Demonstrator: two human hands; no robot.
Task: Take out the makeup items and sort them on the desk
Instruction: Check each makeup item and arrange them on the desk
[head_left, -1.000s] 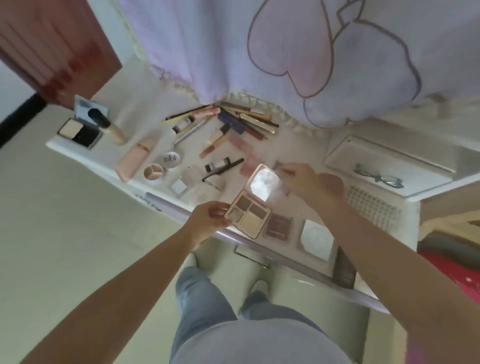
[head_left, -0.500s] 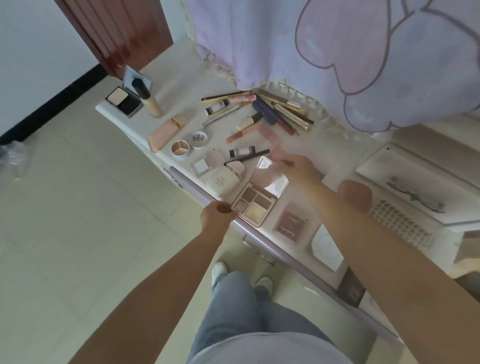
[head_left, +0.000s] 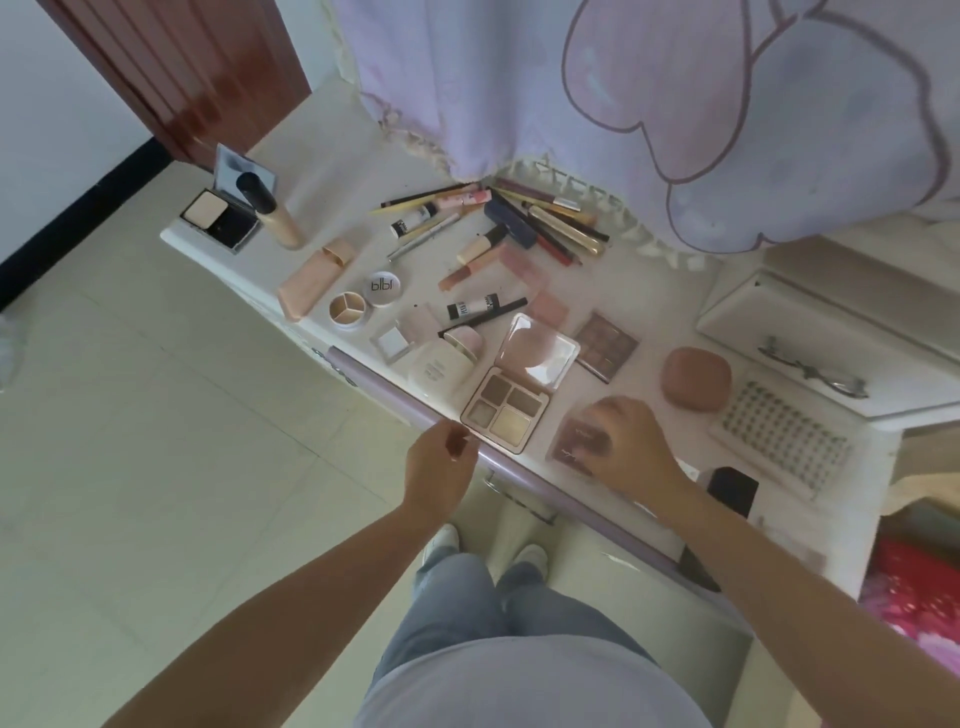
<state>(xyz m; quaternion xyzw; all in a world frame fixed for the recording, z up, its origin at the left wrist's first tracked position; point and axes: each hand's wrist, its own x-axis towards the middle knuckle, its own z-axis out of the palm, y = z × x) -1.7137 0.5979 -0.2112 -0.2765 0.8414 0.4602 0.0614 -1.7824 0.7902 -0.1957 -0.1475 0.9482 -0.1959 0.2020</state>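
– Makeup items (head_left: 467, 310), laid out all over the white desk (head_left: 322, 156). Big purple curtain (head_left: 571, 104) hanging at the back, touching the far edge.

– And on the right side?

– White tray (head_left: 779, 306) with a metal lash tool in it. Just in front of that, a flat card of little lashes (head_left: 784, 431).

– Next biggest?

– Open four-colour palette (head_left: 506, 410), at the near edge, lid tipped back. Just beside it, a black compact (head_left: 221, 221) far off at the left corner, open too, mirror up.

– Hands now?

– Left hand (head_left: 441, 462) at the desk's near edge, just beside the palette's corner. Fingers loosely curled, thumb close to them.

– Right hand?

– Right hand (head_left: 628, 447) down on a small dark pink case (head_left: 574, 441), near the front edge. Fingers bent over it, gripping it. A bit blurry there.

– Smaller bits?

– Round brown pouch (head_left: 698, 378) behind that hand. Bunch of pencils (head_left: 545, 223) by the curtain. Two little round pots (head_left: 349, 310) on the left, touching each other.
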